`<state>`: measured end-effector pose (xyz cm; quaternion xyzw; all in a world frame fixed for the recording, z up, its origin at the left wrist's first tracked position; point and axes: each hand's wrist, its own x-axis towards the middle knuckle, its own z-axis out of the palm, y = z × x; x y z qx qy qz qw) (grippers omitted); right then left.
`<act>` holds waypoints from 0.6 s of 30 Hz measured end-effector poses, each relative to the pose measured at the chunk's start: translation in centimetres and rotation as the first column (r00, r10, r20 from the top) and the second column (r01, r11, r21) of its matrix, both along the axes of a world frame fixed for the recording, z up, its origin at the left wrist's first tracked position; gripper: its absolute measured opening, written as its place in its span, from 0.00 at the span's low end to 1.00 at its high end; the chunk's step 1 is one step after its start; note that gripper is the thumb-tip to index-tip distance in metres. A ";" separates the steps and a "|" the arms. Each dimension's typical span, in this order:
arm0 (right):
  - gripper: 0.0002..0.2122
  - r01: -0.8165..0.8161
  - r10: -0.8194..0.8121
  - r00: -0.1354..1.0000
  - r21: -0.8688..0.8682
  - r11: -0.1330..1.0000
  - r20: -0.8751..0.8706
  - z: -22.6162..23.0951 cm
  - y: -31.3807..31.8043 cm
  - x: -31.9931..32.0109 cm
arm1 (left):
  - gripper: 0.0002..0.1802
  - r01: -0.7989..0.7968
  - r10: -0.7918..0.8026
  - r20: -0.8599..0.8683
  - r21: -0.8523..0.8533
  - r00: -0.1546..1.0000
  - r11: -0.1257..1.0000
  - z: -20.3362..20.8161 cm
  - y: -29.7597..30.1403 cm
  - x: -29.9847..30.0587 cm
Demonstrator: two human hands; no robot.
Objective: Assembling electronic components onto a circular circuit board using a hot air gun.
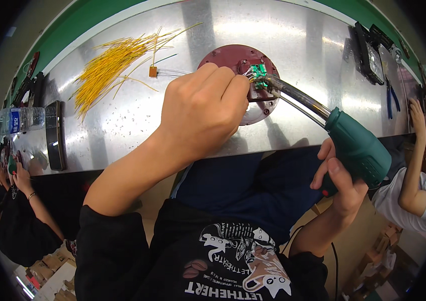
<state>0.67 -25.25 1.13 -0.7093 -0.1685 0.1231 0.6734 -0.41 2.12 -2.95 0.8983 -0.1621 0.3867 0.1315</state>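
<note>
on the steel table [122,125], left hand [205,108] apparently pinches wires [247,73], right hand [341,183] grips soldering gun [358,148].

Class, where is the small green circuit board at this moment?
In the head view, the green circuit board sits on the dark red round plate, upper centre, between the left hand and the soldering gun's metal tip.

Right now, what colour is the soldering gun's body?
Dark green, seen in the head view: soldering gun in the right hand.

Black printed sweatshirt, pushed-up sleeves.
</note>
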 end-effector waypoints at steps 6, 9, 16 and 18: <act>0.20 0.007 -0.007 0.999 -0.004 1.000 0.036 0.2 -0.5 -0.2 | 0.05 -0.003 0.003 -0.022 -0.011 1.000 1.000 0.4 -0.1 -0.1; 0.20 0.013 -0.014 0.997 0.015 1.000 0.071 0.1 -0.9 -0.1 | 0.05 -0.003 0.003 -0.020 -0.001 1.000 1.000 0.4 -0.1 -0.2; 0.19 0.005 -0.012 0.992 0.052 0.999 0.122 -0.2 -1.1 -0.2 | 0.05 -0.015 0.014 -0.069 -0.015 0.998 1.000 0.7 -0.2 -0.5; 0.18 -0.016 0.013 0.992 0.021 1.000 0.129 -0.2 -0.8 -0.3 | 0.07 -0.032 0.029 -0.172 -0.014 0.985 0.999 1.4 -0.3 -1.0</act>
